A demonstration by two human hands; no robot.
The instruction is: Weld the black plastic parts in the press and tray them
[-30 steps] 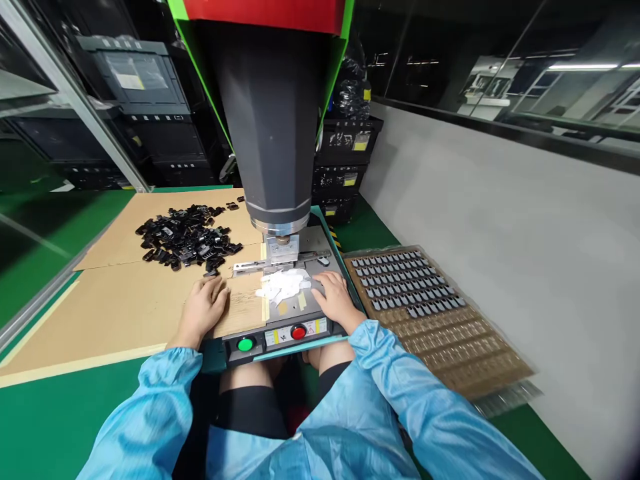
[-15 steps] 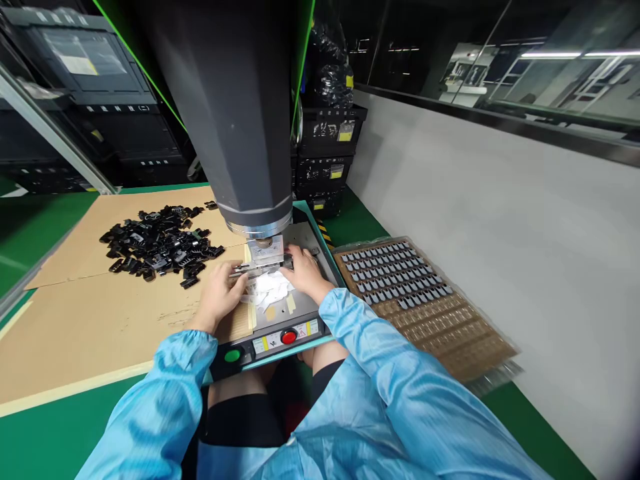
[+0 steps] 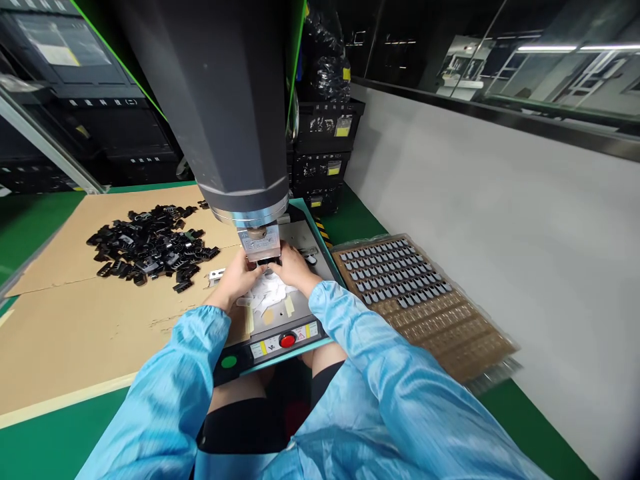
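Note:
Beneath the machine's metal head block (image 3: 261,243), my left hand (image 3: 237,277) and my right hand (image 3: 295,268) come together from either side. Their thumbs meet at a small black part (image 3: 269,261), gripped between them; the fingertips are partly hidden behind the block. White paper-like scraps (image 3: 267,293) lie loosely on the metal base plate (image 3: 280,320) just below the thumbs. Left of my left hand lies a light metal strip with holes (image 3: 216,275). A small metal piece (image 3: 311,259) is at the right of my right hand.
A pile of black parts (image 3: 155,243) covers the cardboard (image 3: 125,333) on the left. To the right, a tray (image 3: 440,327) carries rows of grey pieces. A red button (image 3: 287,341) and a green button (image 3: 229,362) face me. The dark machine column (image 3: 215,100) hangs overhead.
Both hands have moved inward, closing together on the black part under the head. The metal strip now lies left of my left hand. The view has shifted slightly.

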